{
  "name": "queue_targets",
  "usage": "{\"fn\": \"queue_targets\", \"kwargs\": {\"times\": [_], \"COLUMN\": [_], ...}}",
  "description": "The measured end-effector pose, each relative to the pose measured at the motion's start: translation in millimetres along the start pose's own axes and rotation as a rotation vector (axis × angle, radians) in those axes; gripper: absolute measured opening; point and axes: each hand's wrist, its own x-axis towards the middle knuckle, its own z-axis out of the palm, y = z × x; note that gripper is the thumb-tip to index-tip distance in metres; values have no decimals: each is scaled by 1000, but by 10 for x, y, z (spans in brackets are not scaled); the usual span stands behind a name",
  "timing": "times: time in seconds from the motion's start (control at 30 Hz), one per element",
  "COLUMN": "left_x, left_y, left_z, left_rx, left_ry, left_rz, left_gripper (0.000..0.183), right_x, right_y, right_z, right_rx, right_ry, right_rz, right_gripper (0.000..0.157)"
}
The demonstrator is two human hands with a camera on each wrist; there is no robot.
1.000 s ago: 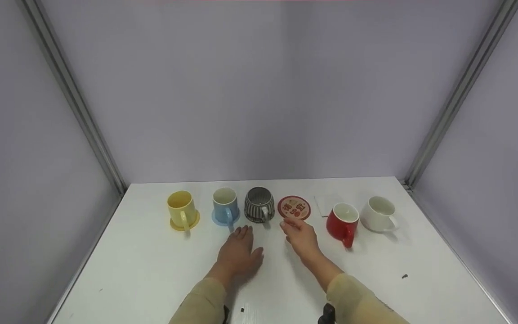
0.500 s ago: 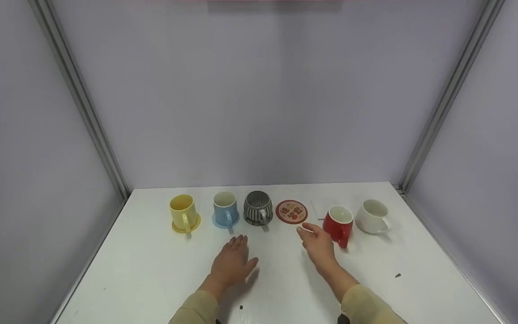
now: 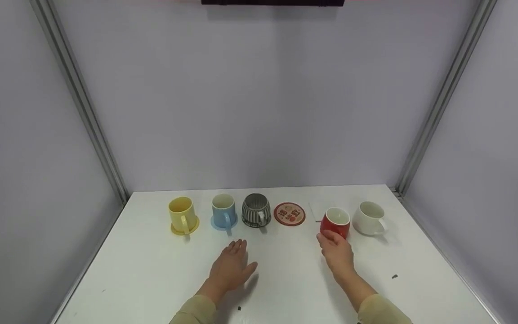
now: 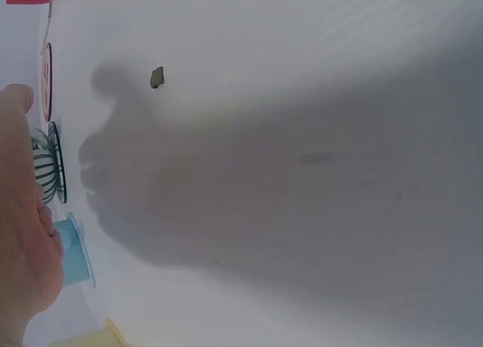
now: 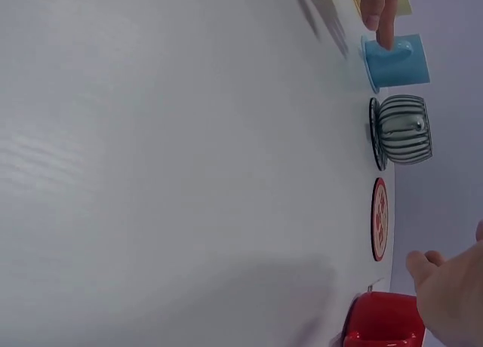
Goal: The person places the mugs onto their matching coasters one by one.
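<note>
Red mug (image 3: 336,219) is on the bench (image 3: 151,270) just beyond the right hand (image 3: 337,256), whose grip looks loose with nothing in it; head view has that hand blocking the handle (image 5: 389,342), but the right wrist view shows it. White mug (image 3: 368,219) sits just beside the red one, round coaster (image 3: 289,214) off left, and the left hand (image 3: 229,270) hovers, fingers out, holding nothing, near the blue mug (image 3: 224,211).

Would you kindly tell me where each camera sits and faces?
Head: on the head, looking forward-down across the white tabletop; left hand and right hand show.
Left wrist: worn there, facing the tabletop; left hand partly shows.
Right wrist: worn there, facing the tabletop; both hands partly show.
Both wrist views share the round red-rimmed coaster.
</note>
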Motion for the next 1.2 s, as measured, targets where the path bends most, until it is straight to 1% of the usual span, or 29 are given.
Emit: {"fn": "queue_targets", "kwargs": {"times": [0.2,0.33,0.47,0.53,0.7,0.83,0.93,1.2], "left_x": [-23,-20,6,17,43,50,52,68], "left_y": [18,36,49,56,67,79,94,107], "left_z": [83,101,95,84,87,107,118,134], "left_rx": [-18,-22,12,26,43,63,76,74], "left_ry": [-23,-28,-34,-29,-9,-6,-17,-55], "left_rz": [-14,-22,-32,-26,-2,15,17,4], "left_gripper": [77,77,77,77,75,74,75,77], "right_x": [-1,26,76,98,138,164,183,256], "right_y": [115,152,160,161,180,222,261,348], "right_z": [-172,-266,-342,-374,-443,-496,-524,-554], "right_rx": [-47,-58,-77,-90,-107,-118,-124,-140], "right_ry": [16,18,27,38,66,57,55,76], "right_rz": [22,46,67,68,69,93,112,162], "right_gripper": [54,59,63,62,63,66,68,66]}}
